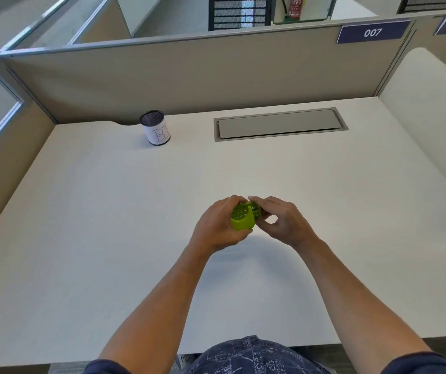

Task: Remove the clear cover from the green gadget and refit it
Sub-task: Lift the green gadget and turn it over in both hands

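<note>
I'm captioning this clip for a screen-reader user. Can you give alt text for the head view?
Two bare hands, left hand and right hand, hold a small lime-green plastic gadget just above a white desk. A labelled black mesh pen cup stands at the back left.

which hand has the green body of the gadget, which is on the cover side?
The left hand wraps the green gadget, thumb under it. The right hand only pinches at its right end, where the cover would be.
</note>
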### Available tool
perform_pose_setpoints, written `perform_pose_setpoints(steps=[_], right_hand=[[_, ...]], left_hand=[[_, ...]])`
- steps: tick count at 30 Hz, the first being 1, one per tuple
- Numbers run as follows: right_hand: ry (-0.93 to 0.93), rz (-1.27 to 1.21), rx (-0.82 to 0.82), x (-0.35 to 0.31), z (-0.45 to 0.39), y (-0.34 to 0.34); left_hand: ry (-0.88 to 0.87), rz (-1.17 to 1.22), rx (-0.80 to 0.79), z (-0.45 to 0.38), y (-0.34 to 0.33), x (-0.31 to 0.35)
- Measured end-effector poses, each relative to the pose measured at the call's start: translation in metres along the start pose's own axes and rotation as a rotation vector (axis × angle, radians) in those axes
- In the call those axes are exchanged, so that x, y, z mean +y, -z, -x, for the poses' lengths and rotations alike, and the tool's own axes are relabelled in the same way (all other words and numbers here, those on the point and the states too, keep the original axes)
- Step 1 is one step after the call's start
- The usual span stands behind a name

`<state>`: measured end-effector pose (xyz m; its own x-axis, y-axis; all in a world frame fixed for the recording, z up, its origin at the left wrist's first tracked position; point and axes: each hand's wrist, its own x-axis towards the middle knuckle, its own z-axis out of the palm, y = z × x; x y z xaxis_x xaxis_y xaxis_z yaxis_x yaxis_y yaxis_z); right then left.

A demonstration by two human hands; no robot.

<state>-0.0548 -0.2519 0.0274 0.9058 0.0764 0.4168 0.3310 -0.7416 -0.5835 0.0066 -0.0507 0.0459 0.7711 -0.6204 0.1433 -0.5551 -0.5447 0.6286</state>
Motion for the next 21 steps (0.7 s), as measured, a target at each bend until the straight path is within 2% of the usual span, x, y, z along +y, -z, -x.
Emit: perform_pose_setpoints(steps=[4,5,9,11,13,21], right_hand=[[-0.308,-0.255,0.032,0.002,0.005,-0.003],[-0.388,-0.308,0.032,0.004,0.006,-0.004],[-0.619,-0.465,0.000,0.013,0.013,-0.005],[-0.665,-0.495,-0.008,0.015,0.015,-0.008],[-0.682,-0.494,-0.016,0.014,0.017,-0.011],[-0.711,-0.477,-0.051,0.013,0.014,-0.014]], left_hand=[[0.068,0.005,0.017,0.000,0.001,-0.009],[0.145,0.086,0.013,0.001,0.001,-0.011],[0.478,0.670,0.027,0.004,0.002,-0.021],[0.561,0.829,0.076,0.006,0.003,-0.022],[0.626,0.891,0.117,0.007,0.003,-0.020],[0.716,0.820,0.177,0.009,-0.003,-0.022]])
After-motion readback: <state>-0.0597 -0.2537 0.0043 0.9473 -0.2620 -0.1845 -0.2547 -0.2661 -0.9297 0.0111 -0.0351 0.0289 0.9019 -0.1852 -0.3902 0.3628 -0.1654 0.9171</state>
